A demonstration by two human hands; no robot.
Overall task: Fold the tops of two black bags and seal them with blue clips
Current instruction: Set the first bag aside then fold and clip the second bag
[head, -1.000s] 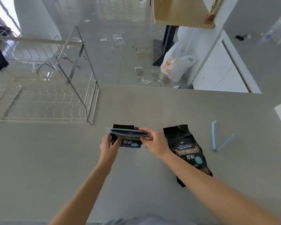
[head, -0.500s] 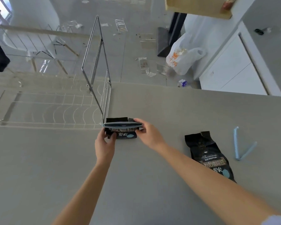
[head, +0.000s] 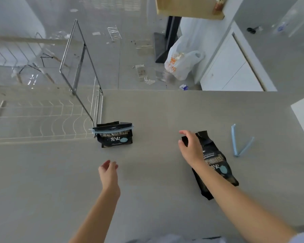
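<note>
1. While the sealed bag (head: 116, 137) stood upright on the counter (head: 147, 181) just beside the wire rack (head: 42, 116), a blue clip (head: 112, 129) ran across its folded top.
2. Below that bag, the left hand (head: 108, 172) hung empty, fingers loosely curled.
3. Further right, the right hand (head: 189, 146) was spread, gripping nothing, over the top of the second bag (head: 216, 163), which lay flat.
4. Right of that bag lay the other clip (head: 239, 142), splayed apart.
</note>
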